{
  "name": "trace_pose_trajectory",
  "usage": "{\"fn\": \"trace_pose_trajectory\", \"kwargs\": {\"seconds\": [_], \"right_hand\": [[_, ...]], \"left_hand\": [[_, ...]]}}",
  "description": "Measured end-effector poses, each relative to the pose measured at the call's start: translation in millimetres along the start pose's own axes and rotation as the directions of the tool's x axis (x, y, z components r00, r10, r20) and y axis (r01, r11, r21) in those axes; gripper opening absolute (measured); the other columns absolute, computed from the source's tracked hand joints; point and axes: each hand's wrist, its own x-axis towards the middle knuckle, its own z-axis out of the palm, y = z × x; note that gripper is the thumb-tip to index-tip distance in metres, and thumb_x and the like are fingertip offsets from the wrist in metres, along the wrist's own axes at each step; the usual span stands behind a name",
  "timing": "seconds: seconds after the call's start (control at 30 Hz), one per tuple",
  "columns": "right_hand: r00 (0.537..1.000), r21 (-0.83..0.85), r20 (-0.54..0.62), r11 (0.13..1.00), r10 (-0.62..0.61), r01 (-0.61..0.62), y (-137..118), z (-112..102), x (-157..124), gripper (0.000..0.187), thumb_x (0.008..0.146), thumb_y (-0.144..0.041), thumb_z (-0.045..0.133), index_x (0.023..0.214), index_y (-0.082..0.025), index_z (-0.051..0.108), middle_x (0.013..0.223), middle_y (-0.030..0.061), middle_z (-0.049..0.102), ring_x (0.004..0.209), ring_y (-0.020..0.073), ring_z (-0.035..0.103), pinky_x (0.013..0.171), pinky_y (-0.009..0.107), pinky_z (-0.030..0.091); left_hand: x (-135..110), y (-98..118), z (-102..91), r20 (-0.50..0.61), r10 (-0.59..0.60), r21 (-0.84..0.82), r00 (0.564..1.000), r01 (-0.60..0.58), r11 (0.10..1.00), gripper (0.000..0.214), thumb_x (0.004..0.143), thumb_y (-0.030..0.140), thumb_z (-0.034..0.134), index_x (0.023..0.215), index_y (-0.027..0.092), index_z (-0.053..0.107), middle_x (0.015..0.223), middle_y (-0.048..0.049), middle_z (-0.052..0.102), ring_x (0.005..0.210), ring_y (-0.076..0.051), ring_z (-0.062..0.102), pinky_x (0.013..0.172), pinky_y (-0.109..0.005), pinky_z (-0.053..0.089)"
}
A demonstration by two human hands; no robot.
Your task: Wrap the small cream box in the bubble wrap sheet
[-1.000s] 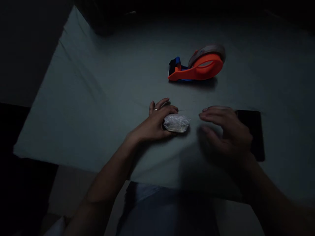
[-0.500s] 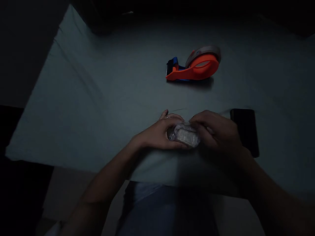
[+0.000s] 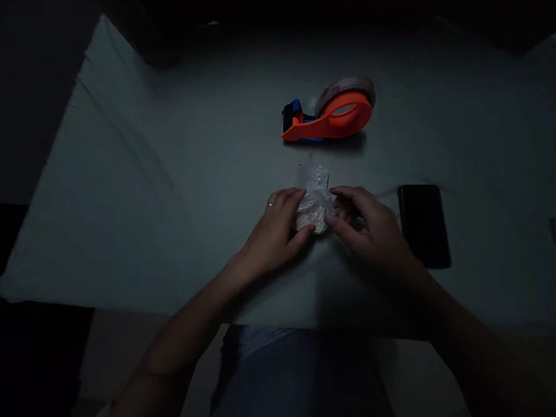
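A small package in clear bubble wrap lies on the cloth between my hands, in dim light. A loose flap of the wrap stretches away from it toward the tape dispenser. My left hand grips the package from the left, thumb on the near edge and fingers at the far side. On the right, my right hand pinches the package's edge between thumb and bent fingers. What the wrap encloses is pale and cannot be made out.
Beyond the package stands an orange and blue tape dispenser with a roll of tape. A black phone lies right of my right hand. Pale cloth covers the table, whose near edge runs just before my lap.
The package has gone from being held tilted in my hands to lying flatter, with a flap of wrap now spread out beyond it. Both hands have shifted their hold. The view has moved slightly.
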Motion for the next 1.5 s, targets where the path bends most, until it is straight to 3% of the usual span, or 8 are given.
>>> {"fn": "trace_pose_trajectory", "kwargs": {"seconds": [0.37, 0.5, 0.67, 0.83, 1.0, 1.13, 1.3, 1.5], "right_hand": [[1.0, -0.175, 0.011, 0.984, 0.011, -0.009, -4.0, 0.2, -28.4, 0.032, 0.084, -0.024, 0.057, 0.115, -0.018, 0.056, 0.079, 0.0016, 0.066, 0.061, 0.0135, 0.062, 0.058, 0.025, 0.05], [0.998, -0.247, 0.063, 0.969, 0.029, -0.013, -0.2, -0.7, -32.3, 0.038, 0.086, -0.018, 0.05, 0.123, -0.019, 0.053, 0.082, 0.003, 0.069, 0.061, 0.0149, 0.063, 0.055, 0.026, 0.048], [0.994, -0.299, 0.088, 0.954, 0.069, -0.039, 10.8, -4.9, -39.3, 0.054, 0.087, -0.017, 0.043, 0.141, -0.019, 0.04, 0.091, 0.0051, 0.072, 0.058, 0.0163, 0.063, 0.055, 0.029, 0.05], [0.98, -0.379, 0.183, 0.925, 0.084, -0.009, 21.2, -3.5, -39.8, 0.059, 0.088, -0.016, 0.039, 0.146, -0.024, 0.035, 0.111, 0.0064, 0.07, 0.081, 0.0218, 0.069, 0.067, 0.035, 0.054], [0.978, -0.403, 0.155, 0.913, 0.138, -0.065, 18.8, -4.9, -25.2, 0.047, 0.092, -0.029, 0.041, 0.137, -0.018, 0.049, 0.107, 0.011, 0.065, 0.093, 0.0256, 0.066, 0.077, 0.038, 0.054], [0.976, -0.374, 0.164, 0.925, 0.14, -0.07, 18.6, -4.5, -14.2, 0.042, 0.094, -0.032, 0.041, 0.131, -0.018, 0.054, 0.109, 0.0118, 0.06, 0.095, 0.0252, 0.063, 0.079, 0.039, 0.053], [0.99, -0.339, 0.124, 0.94, 0.074, -0.028, 20.7, 3.3, 0.2, 0.041, 0.092, -0.026, 0.044, 0.13, -0.019, 0.056, 0.109, 0.011, 0.058, 0.093, 0.023, 0.062, 0.079, 0.038, 0.052], [0.997, -0.392, 0.035, 0.918, 0.075, -0.056, 25.5, 7.7, 14.1, 0.037, 0.089, -0.02, 0.043, 0.121, -0.015, 0.062, 0.105, 0.0127, 0.062, 0.095, 0.0263, 0.062, 0.08, 0.04, 0.052]], "left_hand": [[-29.8, 9.6, 4.3, -0.003, 0.303, -0.033, 0.953, -0.303, 0.953, 0.037, 0.084, 0.007, 0.05, 0.119, 0.016, 0.05, 0.109, -0.01, 0.057, 0.115, -0.022, 0.051, 0.1, -0.041, 0.047], [-42.4, 5.5, 3.1, -0.058, 0.224, -0.001, 0.973, -0.224, 0.975, 0.063, 0.075, -0.002, 0.044, 0.135, 0.019, 0.039, 0.137, -0.0154, 0.036, 0.131, -0.025, 0.038, 0.103, -0.043, 0.044], [-46.2, -4.4, -4.3, -0.018, 0.15, 0.115, 0.989, -0.147, 0.982, 0.062, 0.073, 0.002, 0.043, 0.131, 0.025, 0.043, 0.151, -0.0112, 0.018, 0.143, -0.03, 0.022, 0.109, -0.051, 0.036], [-38.3, -18.1, -10.0, -0.013, -0.025, 0.212, 1.0, 0.028, 0.977, 0.064, 0.077, 0.022, 0.048, 0.139, 0.015, 0.033, 0.142, -0.0168, 0.037, 0.142, -0.036, 0.021, 0.112, -0.063, 0.021], [-29.7, -24.4, -16.4, -0.089, -0.059, 0.233, 0.994, 0.078, 0.969, 0.042, 0.092, 0.033, 0.044, 0.13, 0.016, 0.048, 0.122, -0.012, 0.054, 0.134, -0.029, 0.034, 0.113, -0.052, 0.028], [-21.8, -29.1, -21.9, -0.051, 0.07, 0.257, 0.996, -0.054, 0.965, 0.046, 0.092, 0.019, 0.041, 0.137, 0.019, 0.042, 0.129, -0.0115, 0.049, 0.136, -0.026, 0.032, 0.114, -0.049, 0.028], [-4.2, -26.5, -27.5, 0.056, 0.199, 0.226, 0.978, -0.207, 0.952, 0.029, 0.089, 0.015, 0.042, 0.111, 0.017, 0.062, 0.144, -0.0118, 0.039, 0.14, -0.027, 0.03, 0.114, -0.046, 0.031], [10.4, -31.0, -20.2, -0.087, -0.059, 0.355, 0.994, 0.087, 0.931, 0.03, 0.091, 0.024, 0.046, 0.114, 0.01, 0.06, 0.11, -0.013, 0.062, 0.109, -0.026, 0.055, 0.101, -0.044, 0.044]]}}
